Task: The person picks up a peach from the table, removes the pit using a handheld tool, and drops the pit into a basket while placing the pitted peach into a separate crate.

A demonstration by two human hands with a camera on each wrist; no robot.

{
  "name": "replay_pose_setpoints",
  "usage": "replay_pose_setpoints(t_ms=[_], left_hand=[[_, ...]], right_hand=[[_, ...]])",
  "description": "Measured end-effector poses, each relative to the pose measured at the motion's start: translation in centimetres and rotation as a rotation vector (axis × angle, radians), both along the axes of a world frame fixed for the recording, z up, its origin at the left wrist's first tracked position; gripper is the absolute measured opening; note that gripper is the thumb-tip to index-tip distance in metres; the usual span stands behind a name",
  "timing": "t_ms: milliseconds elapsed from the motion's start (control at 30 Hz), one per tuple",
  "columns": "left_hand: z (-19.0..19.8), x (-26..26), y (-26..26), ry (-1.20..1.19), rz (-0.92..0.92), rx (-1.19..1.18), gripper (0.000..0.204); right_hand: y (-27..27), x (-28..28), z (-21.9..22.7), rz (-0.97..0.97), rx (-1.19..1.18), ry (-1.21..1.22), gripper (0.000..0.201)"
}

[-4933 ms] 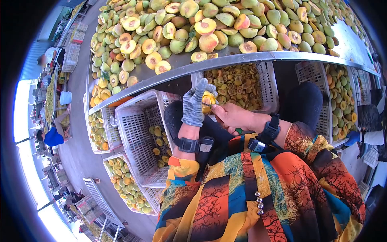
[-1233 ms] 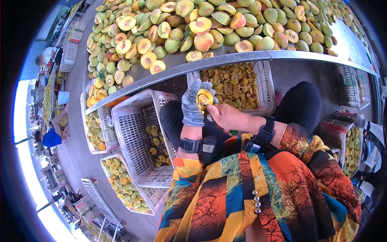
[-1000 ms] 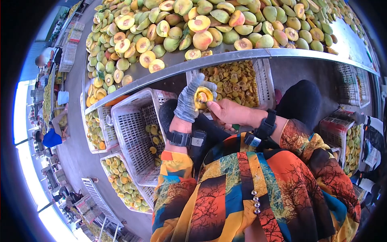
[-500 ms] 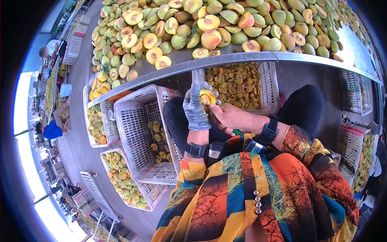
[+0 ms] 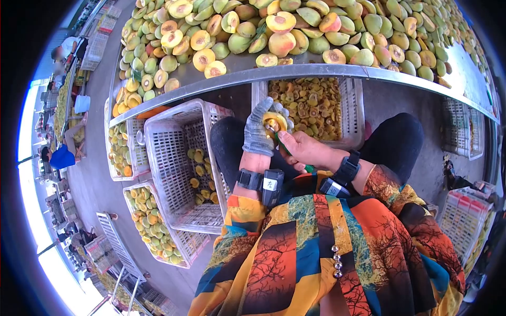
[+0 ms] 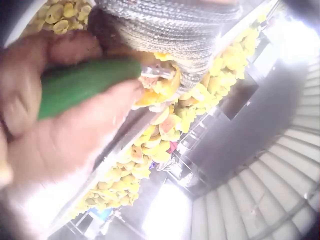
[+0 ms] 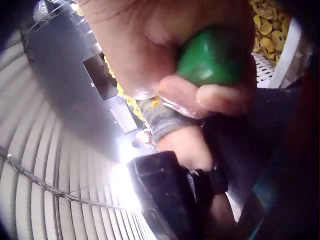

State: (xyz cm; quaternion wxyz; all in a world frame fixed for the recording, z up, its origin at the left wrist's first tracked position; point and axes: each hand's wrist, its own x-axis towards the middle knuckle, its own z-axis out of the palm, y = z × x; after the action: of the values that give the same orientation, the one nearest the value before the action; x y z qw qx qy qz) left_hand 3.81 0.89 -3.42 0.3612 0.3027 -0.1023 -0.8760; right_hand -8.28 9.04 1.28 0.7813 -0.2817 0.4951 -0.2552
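Note:
In the head view my left hand, in a grey knit glove, holds a yellow peach half with its cut face turned toward my right hand. My bare right hand grips a green-handled tool. Its thin metal shaft reaches into the flesh of the half in the left wrist view; the tip is hidden there. The rounded butt of the green handle sticks out of the curled right fingers in the right wrist view. Both hands meet just above my lap.
A metal table edge runs across in front, with a heap of peach halves behind it. Below it stands a crate of small cut pieces. A deep white crate with some halves is at left, beside a fuller crate.
The peach half stays in the gloved hand and the tool in the right, while the half tilts and turns between frames. At far right, the full crate seen earliest beside my knee is no longer there.

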Motion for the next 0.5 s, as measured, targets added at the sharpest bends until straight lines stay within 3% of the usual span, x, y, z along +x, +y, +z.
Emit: replay_pose_setpoints(t_ms=[67, 200, 333, 433, 500], left_hand=[[0.1, -0.5, 0.0, -0.02, 0.112, -0.006, 0.026], [-0.4, -0.2, 0.9, -0.065, 0.179, -0.018, 0.018], [0.0, 0.0, 0.7, -0.08, 0.161, 0.048, 0.018], [0.7, -0.1, 0.8, -0.14, 0.144, 0.012, 0.023], [1.2, -0.1, 0.5, -0.227, 0.036, -0.178, 0.03]], right_hand=[[0.0, 0.2, -1.8, 0.018, -0.097, 0.029, 0.055], [0.6, 0.5, -2.9, 0.054, -0.325, 0.172, 0.055], [0.6, 0.6, -3.6, 0.07, -0.513, 0.331, 0.056], [0.2, 0.4, -2.3, 0.149, -0.339, 0.179, 0.053], [-0.3, 0.0, 0.4, -0.001, 0.253, -0.223, 0.049]])
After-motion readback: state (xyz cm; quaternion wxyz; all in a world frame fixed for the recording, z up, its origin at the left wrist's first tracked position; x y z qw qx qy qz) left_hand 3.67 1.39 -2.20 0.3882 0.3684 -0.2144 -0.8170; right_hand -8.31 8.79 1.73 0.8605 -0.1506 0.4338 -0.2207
